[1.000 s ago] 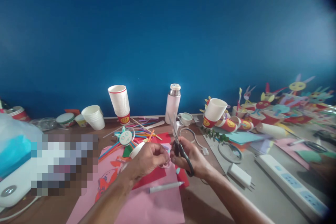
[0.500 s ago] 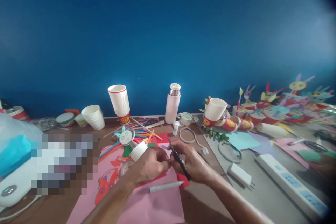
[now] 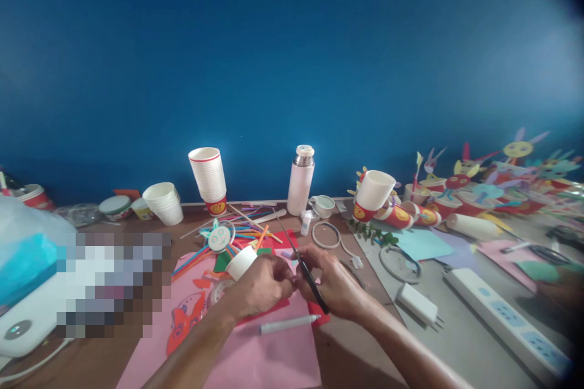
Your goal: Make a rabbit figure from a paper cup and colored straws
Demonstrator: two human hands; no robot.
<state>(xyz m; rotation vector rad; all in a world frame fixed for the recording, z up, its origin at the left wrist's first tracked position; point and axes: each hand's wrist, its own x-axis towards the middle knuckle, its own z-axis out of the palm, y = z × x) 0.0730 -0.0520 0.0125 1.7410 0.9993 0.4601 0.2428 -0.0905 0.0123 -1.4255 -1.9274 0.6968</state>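
Over the pink paper sheet (image 3: 274,361), the left hand (image 3: 267,282) pinches its fingertips closed, contents hidden. At the sheet's right edge, the right hand (image 3: 335,282) grips black-handled scissors (image 3: 312,285). Their blades, nearly upright 1 second ago, now slant left, baring the small white bottle (image 3: 305,225) beyond the sheet.

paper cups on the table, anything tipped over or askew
Yes: red paper cups lie on their sides, right of the pink bottle, near upright ones. The tall cup stack also seems to lean left, though lens distortion may exaggerate that.
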